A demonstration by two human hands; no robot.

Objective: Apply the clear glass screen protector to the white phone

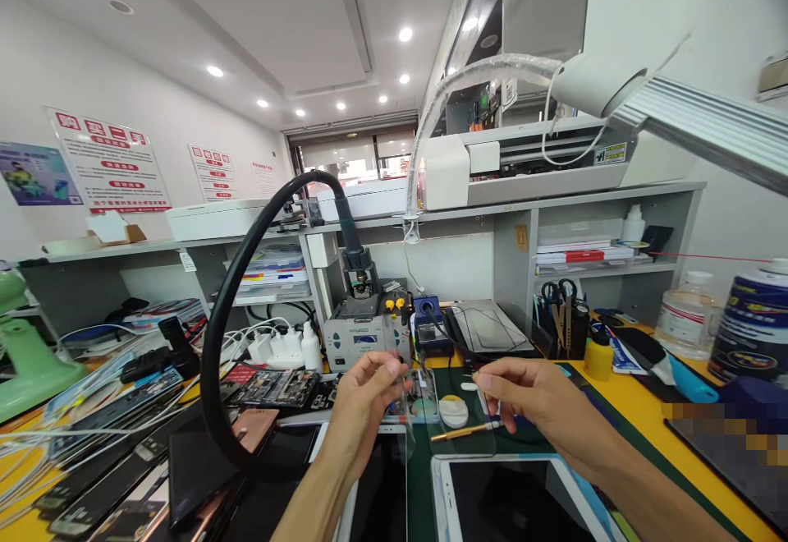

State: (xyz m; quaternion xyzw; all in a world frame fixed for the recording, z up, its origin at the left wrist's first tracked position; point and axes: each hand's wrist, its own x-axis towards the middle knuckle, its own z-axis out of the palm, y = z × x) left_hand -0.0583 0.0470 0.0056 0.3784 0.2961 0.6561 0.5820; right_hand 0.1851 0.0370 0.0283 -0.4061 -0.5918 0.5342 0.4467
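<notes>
My left hand (369, 394) is raised over the bench, thumb and fingers pinched at the left edge of a clear thin sheet (422, 435). My right hand (523, 398) pinches near the sheet's upper right, fingers curled. The sheet is see-through, so its outline is hard to follow. Behind it lie a white round piece (454, 412) and a brass-coloured pen-like tool (459, 434) on the green mat (422, 484). Below my right hand rests a white-framed tablet (510, 497) with a dark screen. Another white-framed tablet (382, 484) lies partly under my left forearm.
A hot-air station (357, 341) with a thick black hose (213, 345) arching over the left side stands behind. Phones and boards (280, 386) crowd the left. A yellow bottle (598, 357), scissors (560, 304) and a blue-handled tool (693, 379) are at right.
</notes>
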